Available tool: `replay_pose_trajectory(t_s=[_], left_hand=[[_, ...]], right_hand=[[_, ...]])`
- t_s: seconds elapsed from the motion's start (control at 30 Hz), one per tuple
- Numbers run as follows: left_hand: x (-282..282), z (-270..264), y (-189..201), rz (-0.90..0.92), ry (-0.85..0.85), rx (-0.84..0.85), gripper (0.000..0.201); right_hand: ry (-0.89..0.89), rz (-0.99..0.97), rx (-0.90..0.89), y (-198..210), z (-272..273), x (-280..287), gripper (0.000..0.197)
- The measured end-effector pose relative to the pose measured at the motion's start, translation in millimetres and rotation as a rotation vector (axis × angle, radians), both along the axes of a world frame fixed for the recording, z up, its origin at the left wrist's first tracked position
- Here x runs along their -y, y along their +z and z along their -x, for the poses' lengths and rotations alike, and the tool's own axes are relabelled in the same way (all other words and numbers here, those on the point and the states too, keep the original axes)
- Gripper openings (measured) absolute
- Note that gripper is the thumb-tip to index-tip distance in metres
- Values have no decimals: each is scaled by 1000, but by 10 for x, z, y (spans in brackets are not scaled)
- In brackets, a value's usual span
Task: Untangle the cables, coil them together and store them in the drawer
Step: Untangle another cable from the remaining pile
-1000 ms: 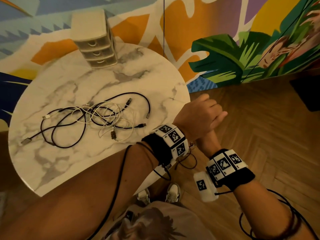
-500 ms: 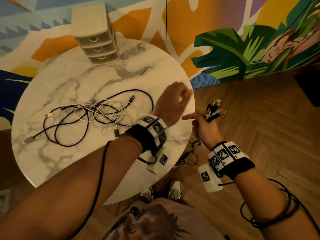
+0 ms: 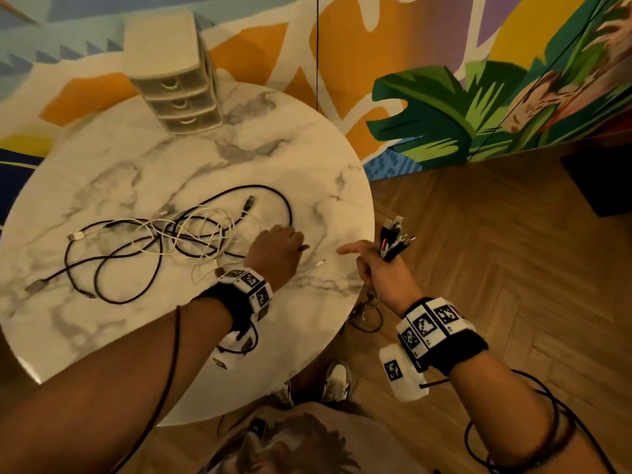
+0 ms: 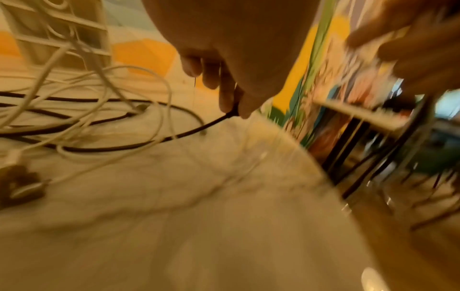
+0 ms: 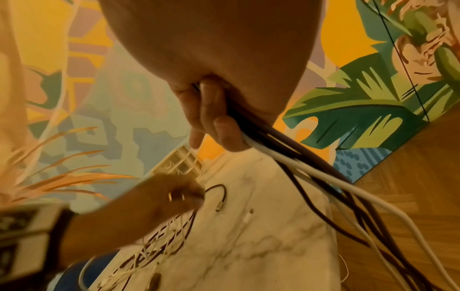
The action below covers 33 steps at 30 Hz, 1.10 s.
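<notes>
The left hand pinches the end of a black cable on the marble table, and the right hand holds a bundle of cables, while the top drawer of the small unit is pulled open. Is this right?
Not quite. In the head view all three drawers of the small unit are closed. The rest holds: the left hand pinches the black cable end on the marble table, and the right hand holds a bundle of cables.

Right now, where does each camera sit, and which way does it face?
Head: on the head, looking down at the marble table; both forearms and hands show.
Left wrist: under the left hand, facing its fingers pinching a black cable.
Right wrist: under the right hand, facing the cable bundle it grips.
Shared: both wrist views show the drawer unit and the tangled cables.
</notes>
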<state>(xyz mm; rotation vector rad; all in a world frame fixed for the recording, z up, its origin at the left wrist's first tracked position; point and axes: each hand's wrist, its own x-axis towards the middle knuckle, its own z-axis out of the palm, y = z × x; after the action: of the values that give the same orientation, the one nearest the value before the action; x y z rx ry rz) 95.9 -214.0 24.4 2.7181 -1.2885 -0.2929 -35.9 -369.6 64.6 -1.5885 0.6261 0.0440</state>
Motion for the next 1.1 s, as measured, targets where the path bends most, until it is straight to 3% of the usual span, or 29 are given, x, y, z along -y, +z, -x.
replay_pose_trajectory(t_s=[0.1, 0.23, 0.37, 0.57, 0.63, 0.73, 0.8, 0.87, 0.93, 1.0, 1.1], left_hand=[[92, 64, 272, 397, 49, -42, 16], [147, 161, 612, 669, 162, -105, 11], [96, 246, 796, 747, 205, -139, 11], [59, 324, 896, 774, 215, -179, 12], [43, 373, 931, 848, 223, -173, 13], [-13, 455, 714, 997, 473, -363, 7], [-102, 483, 374, 889, 684, -689, 7], [-240, 485, -10, 617, 677, -806, 22], [-405, 362, -269, 431, 559, -670, 34], [-559, 102, -363, 351, 495, -505, 33], [-814, -367, -323, 262, 563, -367, 32]], right_hand=[[46, 24, 72, 4, -85, -54, 36], [147, 66, 54, 17, -283, -203, 29], [186, 7, 87, 86, -405, -333, 17], [164, -14, 127, 177, -488, -409, 34], [161, 110, 71, 215, -500, -420, 35], [85, 192, 99, 181, -511, -427, 33], [14, 150, 108, 171, -506, -443, 46], [-10, 132, 79, 135, -464, -447, 58], [-28, 103, 91, 110, -428, -436, 54], [-88, 27, 176, 104, -406, -377, 49], [-265, -227, 313, 189, -368, -234, 57]])
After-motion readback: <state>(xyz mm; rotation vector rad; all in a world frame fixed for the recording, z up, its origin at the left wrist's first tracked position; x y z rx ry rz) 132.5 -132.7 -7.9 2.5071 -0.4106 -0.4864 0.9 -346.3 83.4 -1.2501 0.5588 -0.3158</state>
